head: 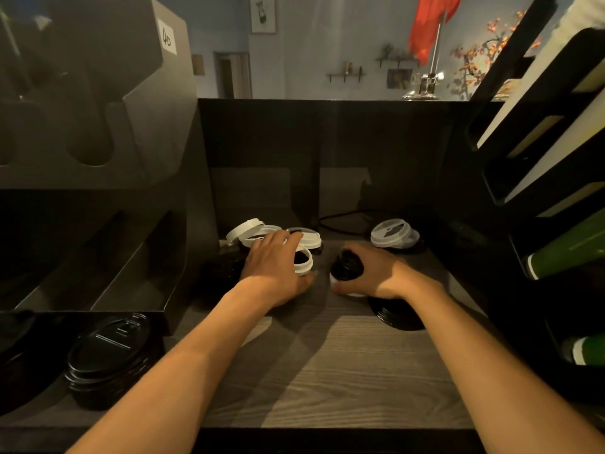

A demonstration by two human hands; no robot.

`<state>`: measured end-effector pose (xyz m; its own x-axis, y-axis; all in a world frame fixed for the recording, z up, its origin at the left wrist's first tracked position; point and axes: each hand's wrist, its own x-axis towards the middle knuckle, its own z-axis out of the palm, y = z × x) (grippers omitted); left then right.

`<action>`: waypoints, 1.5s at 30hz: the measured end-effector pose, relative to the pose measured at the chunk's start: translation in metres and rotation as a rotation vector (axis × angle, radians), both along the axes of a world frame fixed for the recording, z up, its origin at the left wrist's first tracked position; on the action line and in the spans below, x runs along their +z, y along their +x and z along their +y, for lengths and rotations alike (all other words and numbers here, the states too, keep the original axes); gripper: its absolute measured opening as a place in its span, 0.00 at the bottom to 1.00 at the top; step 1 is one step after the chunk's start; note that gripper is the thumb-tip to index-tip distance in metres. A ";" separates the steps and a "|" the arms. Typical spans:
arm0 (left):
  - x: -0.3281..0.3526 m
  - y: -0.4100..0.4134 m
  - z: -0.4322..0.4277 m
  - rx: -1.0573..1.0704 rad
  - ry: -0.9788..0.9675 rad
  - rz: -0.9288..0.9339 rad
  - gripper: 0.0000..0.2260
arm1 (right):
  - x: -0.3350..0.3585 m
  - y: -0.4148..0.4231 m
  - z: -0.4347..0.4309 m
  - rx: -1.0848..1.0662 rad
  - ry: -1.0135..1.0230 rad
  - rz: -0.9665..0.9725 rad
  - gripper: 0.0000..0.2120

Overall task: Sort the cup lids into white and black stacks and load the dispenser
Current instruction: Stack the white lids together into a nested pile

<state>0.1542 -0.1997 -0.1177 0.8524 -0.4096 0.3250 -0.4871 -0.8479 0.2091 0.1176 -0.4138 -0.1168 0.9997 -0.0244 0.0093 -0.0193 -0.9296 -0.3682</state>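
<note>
On the wooden counter [327,371] a loose pile of white and black lids [252,231] lies at the back. My left hand [278,260] reaches into that pile, its fingers and thumb round a white lid [306,262]. My right hand [373,273] grips a small black lid stack [347,265] that stands on the counter. A white lid stack [393,234] sits behind the right hand. A flat black lid [397,317] lies under my right wrist. The black dispenser [98,142] rises at the left.
A stack of black oval lids [108,352] sits at the near left in front of the dispenser's angled trays. A black rack [540,191] holding white and green sleeves stands at the right. A dark back wall and a black cable [340,219] close off the rear.
</note>
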 end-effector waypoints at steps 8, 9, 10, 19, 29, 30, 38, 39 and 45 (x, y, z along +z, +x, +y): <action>-0.002 -0.002 -0.006 -0.006 -0.228 0.041 0.40 | 0.005 -0.004 0.008 -0.089 0.436 -0.124 0.43; -0.002 -0.002 -0.007 -0.010 -0.266 0.060 0.40 | 0.005 -0.003 0.009 -0.102 0.490 -0.106 0.41; -0.003 -0.002 -0.008 -0.015 -0.283 0.076 0.40 | 0.006 -0.004 0.010 -0.107 0.524 -0.087 0.37; -0.005 -0.004 -0.008 -0.009 -0.203 0.145 0.38 | 0.001 0.004 0.005 -0.174 0.489 -0.179 0.41; 0.000 -0.004 -0.006 -0.047 -0.404 0.139 0.31 | -0.001 0.011 -0.004 -0.202 0.210 -0.099 0.34; 0.000 -0.004 -0.006 -0.048 -0.416 0.138 0.33 | 0.000 0.010 -0.004 -0.196 0.146 -0.094 0.34; 0.002 -0.006 -0.010 -0.034 -0.476 0.132 0.39 | 0.010 -0.008 0.005 0.120 -0.083 -0.063 0.33; 0.002 -0.007 -0.010 -0.033 -0.496 0.135 0.39 | 0.010 -0.009 0.005 0.143 -0.134 -0.020 0.37; 0.000 -0.005 -0.011 -0.038 -0.515 0.168 0.27 | 0.005 -0.004 0.003 0.114 -0.278 0.023 0.44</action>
<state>0.1493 -0.2108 -0.1176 0.8977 -0.2642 0.3527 -0.4394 -0.5976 0.6706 0.1140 -0.4106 -0.1123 0.9958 0.0888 -0.0224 0.0861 -0.9912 -0.1003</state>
